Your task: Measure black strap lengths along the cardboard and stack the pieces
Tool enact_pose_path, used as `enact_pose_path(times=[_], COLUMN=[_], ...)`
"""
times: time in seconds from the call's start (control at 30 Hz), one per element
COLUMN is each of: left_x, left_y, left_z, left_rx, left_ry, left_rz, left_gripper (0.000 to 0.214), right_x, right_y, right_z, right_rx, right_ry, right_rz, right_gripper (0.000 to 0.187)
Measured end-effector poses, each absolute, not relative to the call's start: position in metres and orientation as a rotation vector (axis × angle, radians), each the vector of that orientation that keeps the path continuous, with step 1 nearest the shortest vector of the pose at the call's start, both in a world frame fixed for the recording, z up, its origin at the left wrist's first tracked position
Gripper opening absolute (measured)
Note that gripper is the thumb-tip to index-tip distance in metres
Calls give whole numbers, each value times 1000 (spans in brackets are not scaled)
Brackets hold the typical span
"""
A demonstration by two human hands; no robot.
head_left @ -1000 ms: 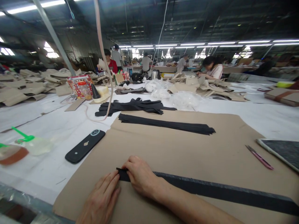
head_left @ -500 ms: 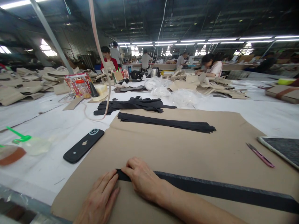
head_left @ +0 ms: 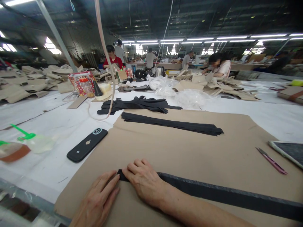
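A long black fabric strip (head_left: 227,196) lies across the tan sheet (head_left: 184,151), with a greyish band along its upper edge. At the strip's left end, my left hand (head_left: 97,197) rests with fingers stretched out and fingertips touching the end. My right hand (head_left: 143,179) bends over the strip just beside it, thumb and fingers pressing the fabric near that end. The part of the strip beneath my right hand and wrist is hidden. Further up the sheet lies a neat bundle of black strips (head_left: 172,123).
Pink-handled thread snips (head_left: 272,160) lie at the right, near a grey pad (head_left: 288,153). To the left are a black phone (head_left: 87,145) and green-tipped bottles (head_left: 39,143). Loose black strips (head_left: 134,105) and a hanging hose (head_left: 104,37) are beyond. Several people work further back.
The view has shifted slightly, moving the table items a little to the right. My right hand's fingers have lifted and spread somewhat; both hands stay at the strip's left end.
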State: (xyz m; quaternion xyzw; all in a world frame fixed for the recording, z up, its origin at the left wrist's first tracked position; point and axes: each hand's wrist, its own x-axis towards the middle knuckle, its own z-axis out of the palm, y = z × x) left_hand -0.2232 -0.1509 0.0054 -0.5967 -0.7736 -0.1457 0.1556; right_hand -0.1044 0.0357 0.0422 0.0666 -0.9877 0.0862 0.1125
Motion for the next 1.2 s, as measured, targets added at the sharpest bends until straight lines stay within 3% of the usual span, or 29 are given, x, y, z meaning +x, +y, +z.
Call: enact_pose_path(times=[0.7, 0.77, 0.9, 1.2], left_x=[-226, -229, -235, -234], left_y=[-149, -148, -147, -142], left_z=[12, 13, 13, 18], left_rx=[-1761, -1802, -1858, -1830], left_ry=[-2129, -2091, -2063, -2132], left_rz=[-316, -298, -283, -289], left_gripper=[42, 41, 38, 42], right_x=[-109, -106, -99, -92], right_y=[35, 39, 48, 67], right_z=[45, 46, 47, 41], right_rx=[131, 130, 175, 396], right_ry=[-2908, -2911, -2924, -2903], right_rz=[314, 292, 199, 115], right_gripper=[41, 37, 9, 8])
